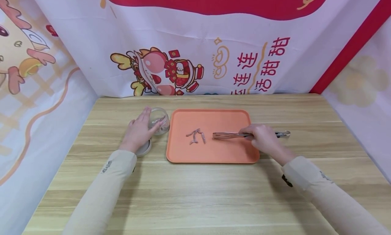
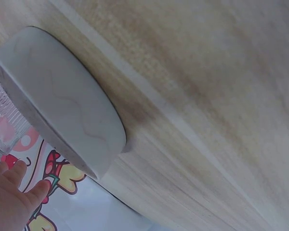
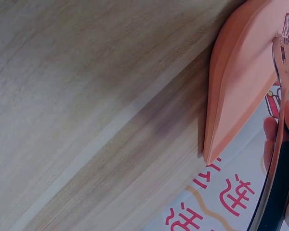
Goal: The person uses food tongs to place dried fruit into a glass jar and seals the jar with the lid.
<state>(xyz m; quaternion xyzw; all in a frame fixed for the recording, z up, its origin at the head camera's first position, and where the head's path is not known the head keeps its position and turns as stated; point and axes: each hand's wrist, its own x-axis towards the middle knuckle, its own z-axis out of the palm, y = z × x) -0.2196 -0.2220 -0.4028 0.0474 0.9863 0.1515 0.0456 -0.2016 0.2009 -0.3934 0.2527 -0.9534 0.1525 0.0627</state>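
Note:
My left hand (image 1: 138, 132) holds the side of a clear glass jar (image 1: 165, 125), thumb across its front and fingers on its left. Several greyish-pink pieces show inside the jar. A round, pale grey lid (image 1: 146, 148) lies under the left wrist; in the left wrist view this lid (image 2: 67, 98) partly covers the jar. With my right hand (image 1: 262, 136) I grip metal tongs (image 1: 227, 135) with dark handles, their tips low over the orange tray (image 1: 183, 155). Several thin greyish-pink strips (image 1: 203, 137) lie on the tray, left of the tong tips.
Tray and jar stand side by side on a wood-grain table (image 1: 195, 194). Behind the table's far edge hangs a printed white and red cloth (image 1: 195, 31). More printed cloth (image 1: 39, 75) borders the left side.

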